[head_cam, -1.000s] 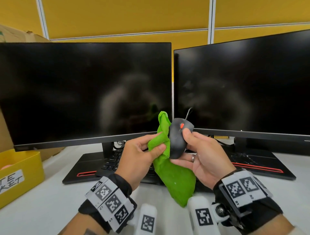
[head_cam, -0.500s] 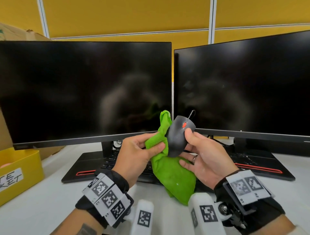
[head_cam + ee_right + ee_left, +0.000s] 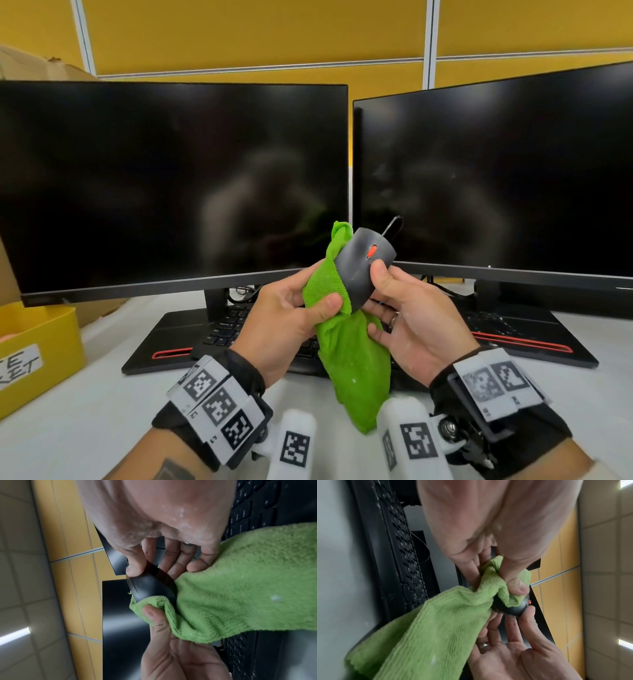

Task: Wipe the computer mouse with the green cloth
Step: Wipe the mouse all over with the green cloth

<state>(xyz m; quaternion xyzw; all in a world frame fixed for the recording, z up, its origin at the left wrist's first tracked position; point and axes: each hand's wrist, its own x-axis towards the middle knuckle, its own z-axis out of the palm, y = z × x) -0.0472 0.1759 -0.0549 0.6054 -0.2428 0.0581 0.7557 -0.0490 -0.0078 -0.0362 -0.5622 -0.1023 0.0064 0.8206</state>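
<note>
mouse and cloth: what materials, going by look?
Mouse: looks like matte dark grey plastic, with soft dull highlights on a smooth hard shell; the orange-red wheel's material can't be told. Green cloth: probably microfibre terry, with a fuzzy looped pile, limp folds and a stitched edge.

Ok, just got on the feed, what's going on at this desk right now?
A person is cleaning a computer mouse held up in front of two dark monitors. The right hand grips the mouse, thumb on top near the orange wheel. The left hand pinches a green cloth against the mouse's left side; the rest of the cloth hangs down. A keyboard lies on the desk below.
</note>
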